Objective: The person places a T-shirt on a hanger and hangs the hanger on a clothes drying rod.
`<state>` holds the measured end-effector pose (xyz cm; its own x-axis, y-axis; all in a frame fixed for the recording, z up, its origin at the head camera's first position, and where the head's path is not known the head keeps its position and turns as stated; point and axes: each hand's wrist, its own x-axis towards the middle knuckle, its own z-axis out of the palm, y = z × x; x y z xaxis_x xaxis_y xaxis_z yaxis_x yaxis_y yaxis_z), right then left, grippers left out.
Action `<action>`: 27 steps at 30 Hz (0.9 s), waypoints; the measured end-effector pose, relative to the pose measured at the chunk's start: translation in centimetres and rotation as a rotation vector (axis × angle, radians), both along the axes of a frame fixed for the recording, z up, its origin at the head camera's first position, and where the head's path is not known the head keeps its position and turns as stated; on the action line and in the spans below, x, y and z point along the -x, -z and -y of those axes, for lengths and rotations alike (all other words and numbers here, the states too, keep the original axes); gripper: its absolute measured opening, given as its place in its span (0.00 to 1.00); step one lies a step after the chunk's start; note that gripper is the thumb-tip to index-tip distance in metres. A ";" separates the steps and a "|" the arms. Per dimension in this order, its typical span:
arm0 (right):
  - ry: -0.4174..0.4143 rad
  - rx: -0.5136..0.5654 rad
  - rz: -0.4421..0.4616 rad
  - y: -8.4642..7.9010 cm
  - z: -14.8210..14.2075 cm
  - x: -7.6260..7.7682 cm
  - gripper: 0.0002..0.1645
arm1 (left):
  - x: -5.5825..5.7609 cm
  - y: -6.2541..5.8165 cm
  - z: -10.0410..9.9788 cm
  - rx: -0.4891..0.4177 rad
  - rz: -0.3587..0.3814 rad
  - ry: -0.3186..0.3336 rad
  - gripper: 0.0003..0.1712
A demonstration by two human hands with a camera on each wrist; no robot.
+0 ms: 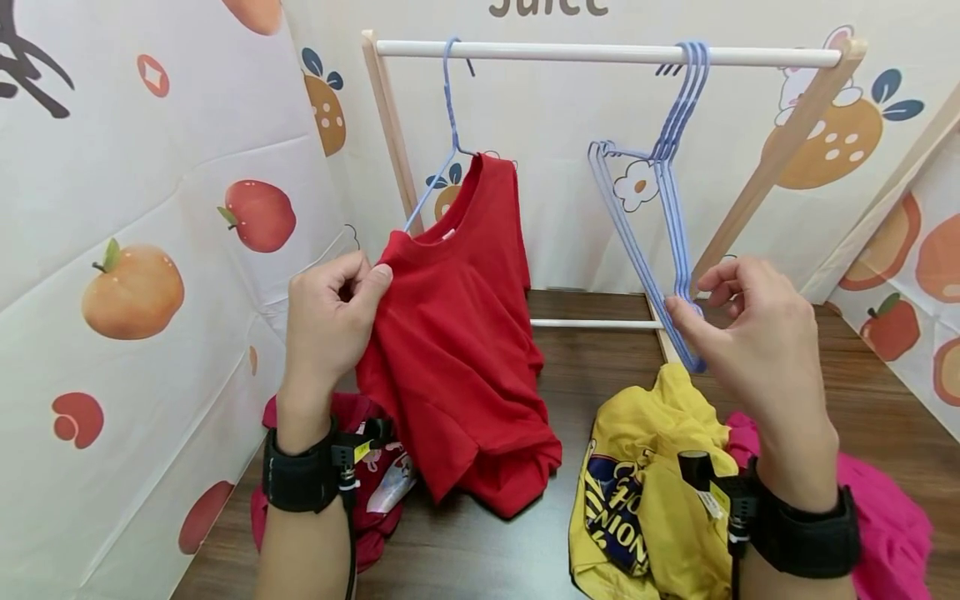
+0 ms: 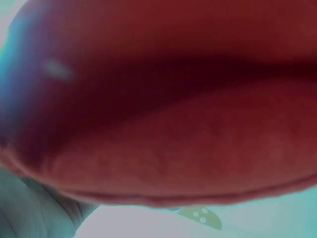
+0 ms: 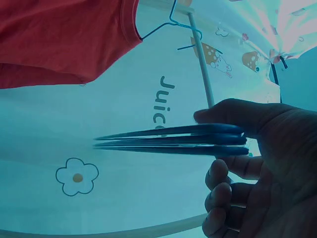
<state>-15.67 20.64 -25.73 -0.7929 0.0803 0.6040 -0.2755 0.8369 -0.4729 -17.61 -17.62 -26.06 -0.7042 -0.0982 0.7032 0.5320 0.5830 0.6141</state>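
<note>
Had red top (image 1: 468,333) on hanger (image 1: 452,112), centre; yellow top (image 1: 663,421), pink cloth (image 1: 888,517), maroon cloth (image 1: 371,521) unhung, bottom.
Pinched red top with left hand (image 1: 333,308), spare hangers (image 1: 681,112) with right hand (image 1: 761,333).

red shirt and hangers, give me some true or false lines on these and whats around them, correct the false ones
1. The left hand grips the red shirt. True.
2. The right hand holds the pink garment. False: it pinches the bunched blue hangers.
3. The hanger at the red shirt is hooked over the white top rail. True.
4. The yellow shirt hangs from the rail. False: it lies on the table.
</note>
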 end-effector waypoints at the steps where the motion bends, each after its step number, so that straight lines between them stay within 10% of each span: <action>1: -0.001 -0.009 0.018 0.0 0.0 0.1 0.19 | 0.0 0.0 0.1 0.003 0.009 0.006 0.24; 15: 0.087 -0.075 0.011 -0.1 0.4 0.0 0.12 | -0.1 -0.4 1.7 0.053 0.059 -0.017 0.23; 27: 0.137 -0.067 0.007 -0.2 0.4 -0.3 0.14 | -1.9 -0.2 5.4 0.307 0.409 -0.039 0.17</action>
<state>-15.38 20.26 -25.51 -0.7817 0.1480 0.6059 -0.1533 0.8960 -0.4167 -15.72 -23.05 -25.89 -0.9276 0.0381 0.3717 0.2587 0.7834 0.5651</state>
